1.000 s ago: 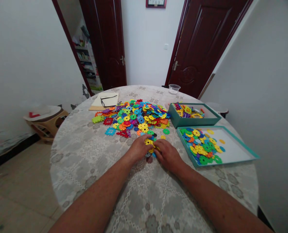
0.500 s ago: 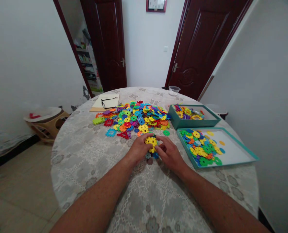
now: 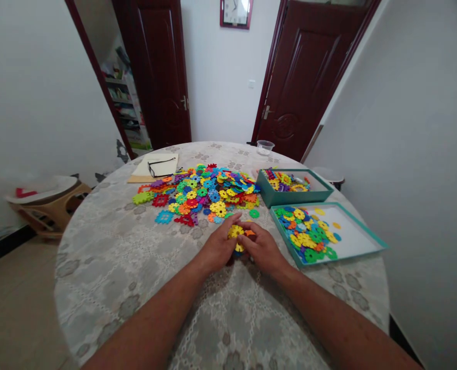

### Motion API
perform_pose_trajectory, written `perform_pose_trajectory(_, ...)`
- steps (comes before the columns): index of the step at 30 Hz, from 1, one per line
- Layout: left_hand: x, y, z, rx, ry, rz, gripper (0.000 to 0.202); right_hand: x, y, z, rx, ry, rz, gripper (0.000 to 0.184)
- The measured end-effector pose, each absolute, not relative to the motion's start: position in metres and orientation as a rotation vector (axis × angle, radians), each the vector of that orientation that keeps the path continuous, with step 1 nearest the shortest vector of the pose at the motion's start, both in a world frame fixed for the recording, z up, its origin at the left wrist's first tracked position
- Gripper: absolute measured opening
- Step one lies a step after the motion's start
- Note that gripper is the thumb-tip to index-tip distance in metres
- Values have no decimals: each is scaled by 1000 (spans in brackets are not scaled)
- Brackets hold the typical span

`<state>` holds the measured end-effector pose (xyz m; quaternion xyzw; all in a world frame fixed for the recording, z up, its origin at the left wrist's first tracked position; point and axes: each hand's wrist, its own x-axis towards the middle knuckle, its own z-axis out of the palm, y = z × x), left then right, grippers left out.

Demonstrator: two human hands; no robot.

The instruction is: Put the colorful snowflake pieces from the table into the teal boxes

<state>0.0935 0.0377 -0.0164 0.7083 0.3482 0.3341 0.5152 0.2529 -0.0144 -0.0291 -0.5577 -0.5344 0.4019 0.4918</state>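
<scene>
Just above the table, both hands meet around a small cluster of yellow interlocking snowflake discs (image 3: pixel 236 232). My left hand (image 3: pixel 219 247) grips its left side, thumb on the face. From the right, the fingers of my right hand (image 3: pixel 262 247) curl round it, thumb pressed against the yellow face. An orange piece (image 3: pixel 250 235) shows between the right fingers; whether it is joined to the cluster I cannot tell. Blue shows below, mostly hidden by the hands. Beyond the hands spreads a loose heap of colourful snowflake discs (image 3: pixel 213 192), with a green disc (image 3: pixel 254 214) at its near right edge.
On the right, a green box (image 3: pixel 286 198) holds more pieces, and its shallow lid (image 3: pixel 361 234) holds several discs. Eyeglasses (image 3: pixel 161 165) rest on a pad of paper (image 3: pixel 139 172) at the back left. A clear plastic cup (image 3: pixel 266 147) stands near the far edge.
The hands have closed tighter around the yellow discs, covering more of them and the pieces beneath. An orange piece now shows at the right fingers. The head view has shifted slightly.
</scene>
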Motion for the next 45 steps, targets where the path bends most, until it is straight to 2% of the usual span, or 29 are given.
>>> perform_pose_trajectory(9, 94, 37, -17, 1577, 679, 660, 72, 264, -15, -15, -1322, -1480, 903, 22)
perform_pose_trajectory(11, 95, 42, -17, 1476, 708, 706, 70, 277, -16, -6, -1414, -1523, 725, 20)
perform_pose_trajectory(13, 92, 51, -17, 1448, 810, 788, 63, 299, -16, 4, -1535, -1574, 408, 20)
perform_pose_trajectory(16, 80, 66, -16, 1619, 1059, 853, 48, 342, -15, 15, -1658, -1646, -113, 19)
perform_pose_trajectory(18, 70, 72, -15, 1799, 1139, 800, 40, 370, -15, 16, -1789, -1621, -349, 19)
perform_pose_trajectory(20, 61, 74, -14, 1977, 1101, 669, 37, 393, -17, 15, -1967, -1548, -497, 20)
perform_pose_trajectory(23, 53, 69, -12, 2187, 1000, 451, 46, 409, -22, 13, -2171, -1444, -612, 22)
perform_pose_trajectory(25, 50, 64, -11, 2278, 960, 351, 50, 406, -23, 12, -2160, -1450, -654, 24)
perform_pose_trajectory(28, 46, 59, -9, 2331, 918, 271, 43, 381, -20, 9, -1958, -1608, -534, 24)
perform_pose_trajectory(32, 45, 60, -8, 2292, 911, 261, 37, 329, -20, -6, -1698, -1969, -50, 22)
perform_pose_trajectory(35, 47, 64, -12, 2294, 907, 306, 30, 300, -23, -18, -1735, -2091, 106, 27)
perform_pose_trajectory(38, 49, 66, -15, 2376, 922, 300, 24, 290, -22, -24, -1874, -2091, 139, 22)
perform_pose_trajectory(41, 50, 64, -14, 2462, 920, 276, 27, 292, -17, -25, -1925, -2064, 187, 16)
perform_pose_trajectory(45, 53, 57, -10, 2509, 926, 190, 46, 299, -8, -25, -1917, -2002, 308, 16)
